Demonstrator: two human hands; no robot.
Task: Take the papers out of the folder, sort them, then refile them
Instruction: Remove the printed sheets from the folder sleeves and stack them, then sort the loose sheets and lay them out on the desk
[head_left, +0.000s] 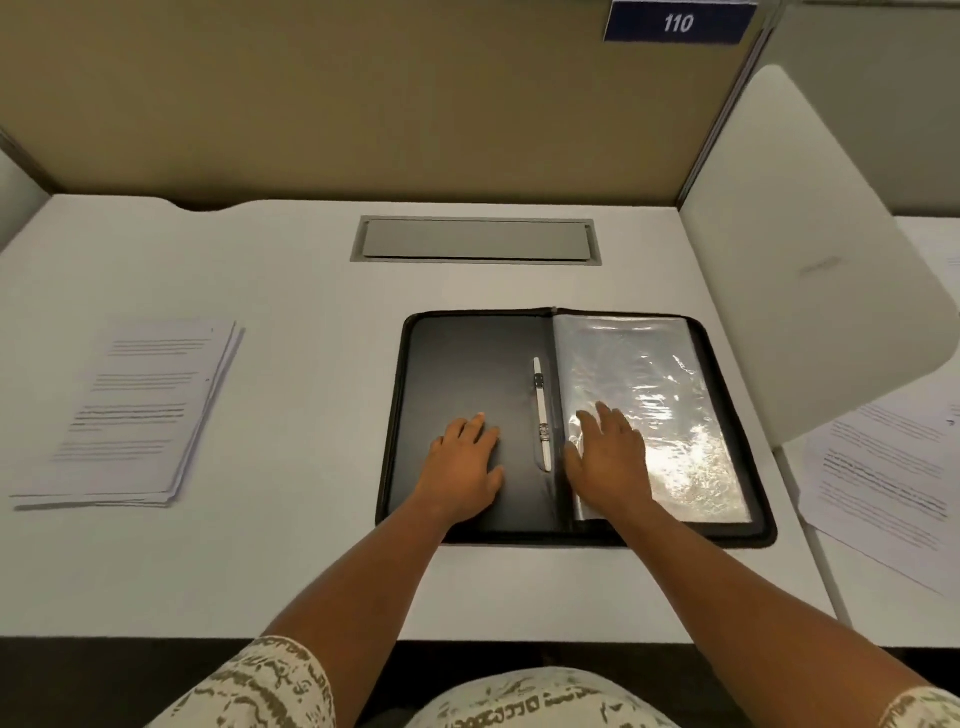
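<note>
Black folder (467, 364) open flat on the white table (291, 291). Left hand (464, 467) flat on its bare inner cover, fingers straight, no grip on anything. Right hand (608, 460) spread on the clear sleeves (654, 374), likewise holding nothing. Papers (140, 410) stacked well apart at left.

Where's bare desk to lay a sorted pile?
Bare desk lies between the paper stack and the open folder, plus the strip behind the folder around the cable hatch. Right of the folder is crowded: divider panel and loose sheets.
</note>
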